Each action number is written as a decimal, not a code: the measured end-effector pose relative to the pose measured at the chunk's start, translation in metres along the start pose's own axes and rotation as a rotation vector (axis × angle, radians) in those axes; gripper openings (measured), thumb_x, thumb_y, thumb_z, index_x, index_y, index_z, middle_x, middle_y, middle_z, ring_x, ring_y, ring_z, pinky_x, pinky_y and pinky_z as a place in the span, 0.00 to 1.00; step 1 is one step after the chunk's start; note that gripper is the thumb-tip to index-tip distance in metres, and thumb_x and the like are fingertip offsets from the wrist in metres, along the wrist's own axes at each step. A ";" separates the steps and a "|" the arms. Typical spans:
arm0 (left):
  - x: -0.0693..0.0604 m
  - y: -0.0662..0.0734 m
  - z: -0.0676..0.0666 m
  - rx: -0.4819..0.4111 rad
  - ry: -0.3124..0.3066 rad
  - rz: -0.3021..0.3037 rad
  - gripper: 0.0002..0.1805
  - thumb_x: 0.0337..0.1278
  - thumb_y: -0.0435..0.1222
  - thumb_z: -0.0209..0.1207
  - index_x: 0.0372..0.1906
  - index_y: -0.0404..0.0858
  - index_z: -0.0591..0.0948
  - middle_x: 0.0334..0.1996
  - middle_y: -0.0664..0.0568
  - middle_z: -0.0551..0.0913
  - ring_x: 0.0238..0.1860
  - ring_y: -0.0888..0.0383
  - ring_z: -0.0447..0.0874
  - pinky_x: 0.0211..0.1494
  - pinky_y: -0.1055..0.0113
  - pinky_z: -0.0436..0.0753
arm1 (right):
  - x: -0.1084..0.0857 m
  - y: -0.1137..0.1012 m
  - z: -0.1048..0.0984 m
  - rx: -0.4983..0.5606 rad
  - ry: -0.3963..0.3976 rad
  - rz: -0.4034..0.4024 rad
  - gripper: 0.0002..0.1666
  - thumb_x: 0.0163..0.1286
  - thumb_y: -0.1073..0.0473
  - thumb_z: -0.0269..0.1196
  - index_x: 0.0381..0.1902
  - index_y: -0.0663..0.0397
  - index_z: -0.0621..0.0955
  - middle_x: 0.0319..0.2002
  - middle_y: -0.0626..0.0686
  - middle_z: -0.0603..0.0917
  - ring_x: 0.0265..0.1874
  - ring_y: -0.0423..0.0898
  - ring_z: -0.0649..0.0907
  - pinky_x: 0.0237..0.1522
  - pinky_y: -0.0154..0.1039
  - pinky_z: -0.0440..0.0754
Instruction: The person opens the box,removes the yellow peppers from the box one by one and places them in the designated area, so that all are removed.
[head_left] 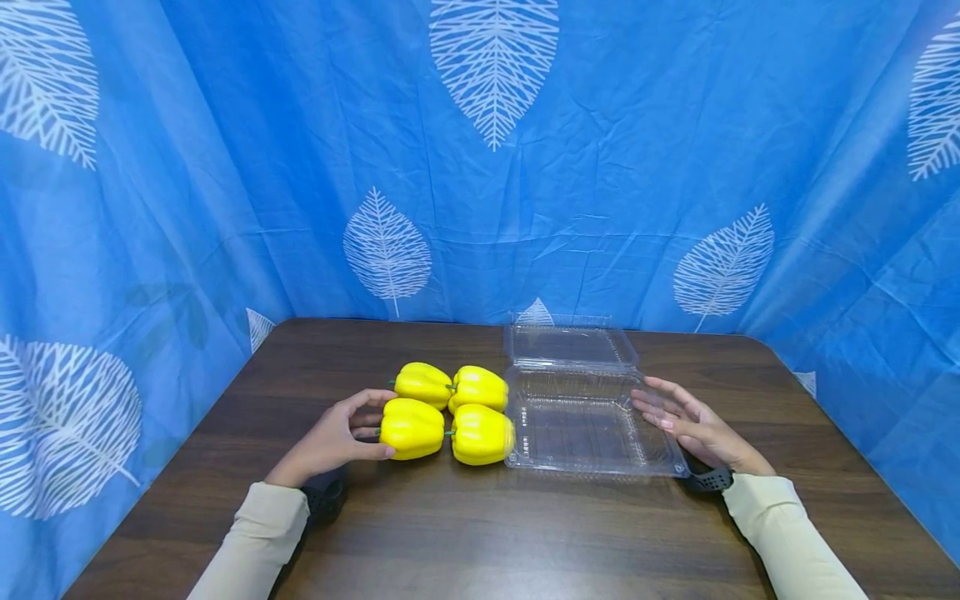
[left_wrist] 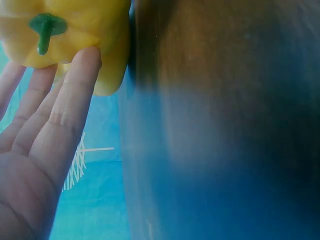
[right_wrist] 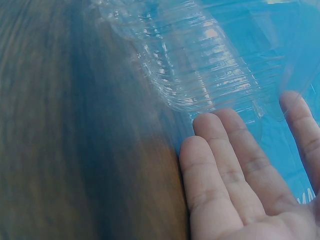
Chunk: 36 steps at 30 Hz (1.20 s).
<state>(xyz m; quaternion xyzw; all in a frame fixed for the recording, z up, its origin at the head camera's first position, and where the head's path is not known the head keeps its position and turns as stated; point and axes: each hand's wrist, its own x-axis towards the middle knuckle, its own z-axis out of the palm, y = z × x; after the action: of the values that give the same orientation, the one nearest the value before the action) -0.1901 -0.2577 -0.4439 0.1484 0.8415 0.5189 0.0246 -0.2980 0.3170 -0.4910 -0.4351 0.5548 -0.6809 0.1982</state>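
Four-lobed yellow bell peppers (head_left: 412,429) with green stems sit in a close group left of the middle. My left hand (head_left: 337,435) is at the stem end of the front left pepper, thumb and fingers spread. In the left wrist view its long fingers (left_wrist: 65,110) look nearly straight, and a fingertip meets the pepper (left_wrist: 95,20). A clear plastic clamshell container (head_left: 585,462) lies with its lid raised back, right of the peppers. My right hand (head_left: 701,429) is at the container's right side, fingers extended; in the right wrist view fingertips reach the clear wall (right_wrist: 200,75).
Everything lies on a dark brown wooden table (head_left: 525,542). A blue curtain (head_left: 600,167) with white leaf prints hangs behind it and along both sides. The container's lid (head_left: 570,346) reaches close to the table's far edge.
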 end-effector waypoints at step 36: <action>0.002 -0.005 0.002 -0.035 -0.007 0.001 0.44 0.58 0.32 0.76 0.76 0.26 0.67 0.71 0.29 0.71 0.71 0.28 0.74 0.65 0.55 0.86 | -0.001 -0.003 0.000 0.019 -0.034 -0.031 0.40 0.85 0.75 0.40 0.90 0.51 0.49 0.82 0.48 0.68 0.79 0.42 0.70 0.76 0.33 0.69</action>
<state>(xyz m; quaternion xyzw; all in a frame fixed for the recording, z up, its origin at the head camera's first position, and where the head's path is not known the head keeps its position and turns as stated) -0.1930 -0.2572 -0.4490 0.1501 0.8322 0.5329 0.0301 -0.2971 0.3192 -0.4884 -0.4533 0.5380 -0.6818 0.2009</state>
